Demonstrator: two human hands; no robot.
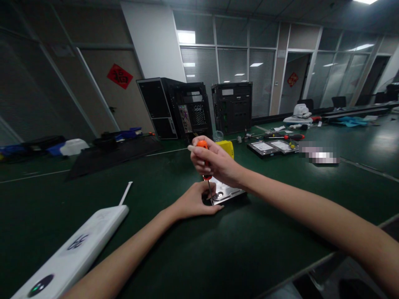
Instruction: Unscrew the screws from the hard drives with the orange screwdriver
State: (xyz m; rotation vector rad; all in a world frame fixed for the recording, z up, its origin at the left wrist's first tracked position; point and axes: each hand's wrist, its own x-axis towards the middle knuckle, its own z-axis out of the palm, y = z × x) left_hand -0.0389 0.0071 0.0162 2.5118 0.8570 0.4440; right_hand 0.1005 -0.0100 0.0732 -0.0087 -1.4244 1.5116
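A silver hard drive (229, 192) lies flat on the green table in front of me. My left hand (195, 201) grips its near left end, thumb and fingers around the corner. My right hand (215, 160) is wrapped around the orange handle of a screwdriver (202, 144), held upright above the drive. The screwdriver's shaft runs down to the drive's left corner, between the fingers of my left hand. Whether the tip sits in a screw is too small to tell. Behind my right hand stands a yellow object (227, 147), partly hidden.
Two more hard drives (263, 146) lie right of centre, with a red-and-black screwdriver (294, 137) behind them. Black computer cases (232, 108) stand at the back. A white device marked 39 (77, 245) is at the front left, a black mat (109, 155) beyond it.
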